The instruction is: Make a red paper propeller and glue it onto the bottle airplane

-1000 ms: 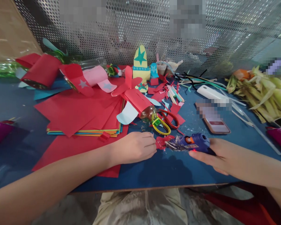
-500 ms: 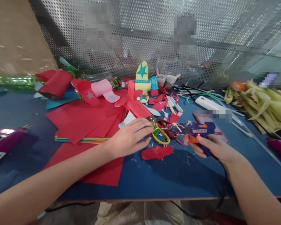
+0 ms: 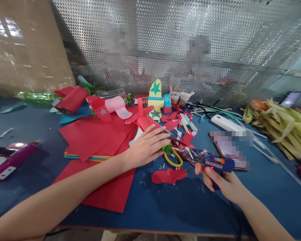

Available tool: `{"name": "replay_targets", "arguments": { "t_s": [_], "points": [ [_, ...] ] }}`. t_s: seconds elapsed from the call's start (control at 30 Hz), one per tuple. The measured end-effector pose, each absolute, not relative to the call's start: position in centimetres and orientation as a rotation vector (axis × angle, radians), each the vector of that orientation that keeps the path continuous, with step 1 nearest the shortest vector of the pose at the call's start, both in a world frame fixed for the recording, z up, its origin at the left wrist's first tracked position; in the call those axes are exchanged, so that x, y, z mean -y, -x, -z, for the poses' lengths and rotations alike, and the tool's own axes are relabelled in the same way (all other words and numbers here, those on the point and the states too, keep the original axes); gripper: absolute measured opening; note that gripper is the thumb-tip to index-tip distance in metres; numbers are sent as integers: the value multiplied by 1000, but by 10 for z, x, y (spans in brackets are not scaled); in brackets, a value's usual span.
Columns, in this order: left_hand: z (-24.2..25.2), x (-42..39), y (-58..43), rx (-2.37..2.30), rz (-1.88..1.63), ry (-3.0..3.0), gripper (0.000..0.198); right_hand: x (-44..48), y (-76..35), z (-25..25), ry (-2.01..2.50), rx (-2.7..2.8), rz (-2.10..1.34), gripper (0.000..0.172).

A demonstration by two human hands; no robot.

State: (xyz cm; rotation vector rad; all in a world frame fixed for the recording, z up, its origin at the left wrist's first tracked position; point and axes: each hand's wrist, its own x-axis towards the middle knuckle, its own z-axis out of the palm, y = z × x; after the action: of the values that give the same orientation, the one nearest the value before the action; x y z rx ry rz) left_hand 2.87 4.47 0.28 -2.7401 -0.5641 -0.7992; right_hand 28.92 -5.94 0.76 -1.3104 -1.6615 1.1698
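A blue glue gun [image 3: 212, 161] is held above the middle of the surface [image 3: 190, 211] by the right hand [image 3: 224, 182], its grip closed round the handle, and the nozzle is pointed at the green cap [image 3: 167, 148] of a red-papered bottle [image 3: 146, 123]. The bottle is partly covered by the left hand [image 3: 142, 149], whose fingers are stretched out and slightly spread; whether it is grasped by that grip cannot be told. A red paper cutout [image 3: 168, 176] is laid between the hands, toward the near edge. Left of the bottle, red sheets [image 3: 90, 134] are piled. A phone [image 3: 228, 150] is placed just beyond the gun. Along the far edge, corn husks [image 3: 278, 125] are heaped on the right.
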Motion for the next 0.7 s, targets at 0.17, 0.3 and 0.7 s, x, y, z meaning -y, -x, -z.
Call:
{"name": "replay_targets", "arguments": {
  "t_s": [0.17, 0.3, 0.7],
  "points": [
    [-3, -39, -28, 630, 841, 2679, 32, 65, -287, -2, 1313, 1744, -962, 30],
    [0, -39, -30, 639, 849, 2644, 32, 66, -286, 0, 1220, 1941, -611, 16],
    [6, -39, -30, 608, 854, 2597, 32, 68, -283, 16, 1103, 2052, 162, 24]
  ]
}}
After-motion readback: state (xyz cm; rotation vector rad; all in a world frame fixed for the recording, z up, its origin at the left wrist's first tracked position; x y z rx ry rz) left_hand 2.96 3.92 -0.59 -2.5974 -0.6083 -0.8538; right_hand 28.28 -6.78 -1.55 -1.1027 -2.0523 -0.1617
